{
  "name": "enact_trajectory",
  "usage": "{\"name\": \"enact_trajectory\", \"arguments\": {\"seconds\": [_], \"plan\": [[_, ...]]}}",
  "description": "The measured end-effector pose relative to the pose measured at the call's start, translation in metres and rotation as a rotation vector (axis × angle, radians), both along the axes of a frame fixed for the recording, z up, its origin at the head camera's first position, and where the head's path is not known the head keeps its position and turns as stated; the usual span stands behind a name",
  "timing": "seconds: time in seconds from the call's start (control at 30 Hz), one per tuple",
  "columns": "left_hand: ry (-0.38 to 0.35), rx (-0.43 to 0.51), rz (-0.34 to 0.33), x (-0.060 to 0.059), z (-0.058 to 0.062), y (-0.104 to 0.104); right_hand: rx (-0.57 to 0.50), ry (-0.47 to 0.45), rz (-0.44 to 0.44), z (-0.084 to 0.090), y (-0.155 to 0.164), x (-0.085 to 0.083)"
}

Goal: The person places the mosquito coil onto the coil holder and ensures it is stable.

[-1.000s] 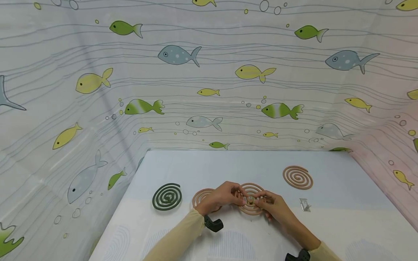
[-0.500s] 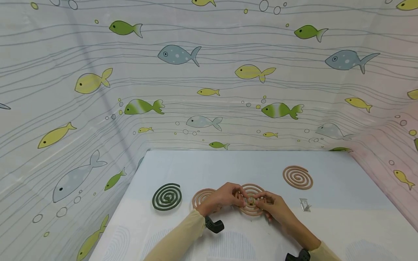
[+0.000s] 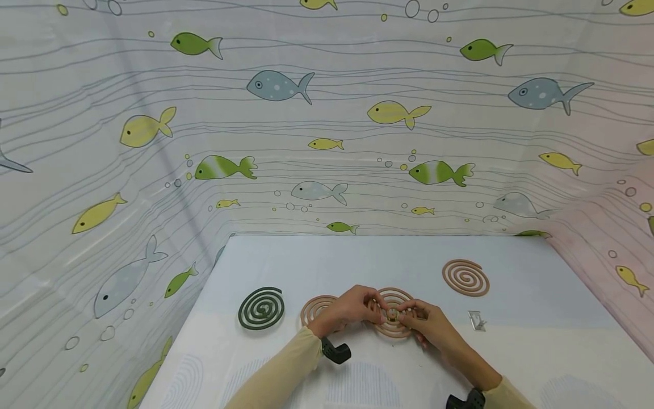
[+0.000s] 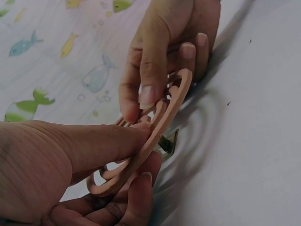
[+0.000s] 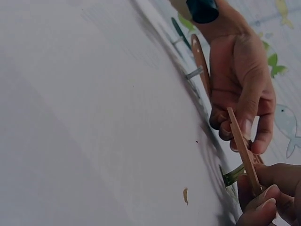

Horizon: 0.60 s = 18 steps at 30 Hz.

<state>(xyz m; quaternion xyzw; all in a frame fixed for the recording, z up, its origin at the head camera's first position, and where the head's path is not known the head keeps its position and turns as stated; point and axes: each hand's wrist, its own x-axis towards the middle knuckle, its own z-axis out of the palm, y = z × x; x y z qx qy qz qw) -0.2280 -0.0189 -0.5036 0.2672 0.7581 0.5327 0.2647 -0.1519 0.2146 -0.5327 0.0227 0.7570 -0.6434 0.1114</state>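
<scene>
We see the left hand (image 3: 349, 308) and right hand (image 3: 429, 325) pinching a brown coil (image 4: 172, 109)! A stand (image 4: 170, 143) sits beneath it.

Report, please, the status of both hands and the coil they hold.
Left hand, right hand: both holding brown coil. Coil above table, small stand beneath. Nearby: second brown coil, partly hidden by left hand.

Room beyond the central coil (image 3: 392, 312), metal stand (image 3: 477, 321) an obstacle off right
</scene>
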Motion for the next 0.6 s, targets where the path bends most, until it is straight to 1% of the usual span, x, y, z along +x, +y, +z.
{"name": "enact_trajectory", "arguments": {"seconds": [0.2, 0.43, 0.5, 0.6], "plan": [[0.007, -0.012, 0.009, -0.0006, 0.0006, 0.0006, 0.008, -0.008, -0.007, 0.0012, 0.0005, 0.0002], [0.069, -0.040, 0.041, 0.0003, 0.0028, 0.0008, 0.018, 0.003, -0.021, 0.0029, 0.0015, 0.0011], [0.081, -0.042, 0.051, 0.0004, 0.0025, -0.0001, 0.022, 0.001, -0.036, 0.0031, 0.0020, 0.0009], [0.079, -0.031, 0.064, 0.0005, 0.0023, -0.0024, 0.037, -0.002, -0.065, 0.0017, 0.0034, 0.0001]]}}
